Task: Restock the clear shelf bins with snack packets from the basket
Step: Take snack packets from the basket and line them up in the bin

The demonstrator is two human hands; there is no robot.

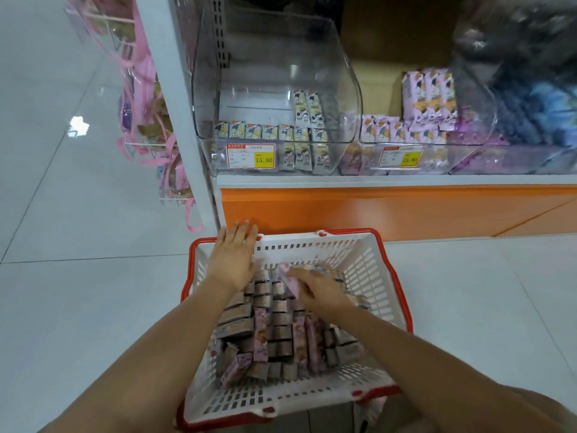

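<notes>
At basket (368,260) rim | left hand (232,257) flat | right hand (321,292) grips packet (288,276)

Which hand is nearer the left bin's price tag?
Left. The left hand is at the basket's far rim, below the tag; the right hand is farther down, gripping a pink packet.

Right hand (315,290) grips a pink packet (288,275) inside the basket (368,270).
</notes>
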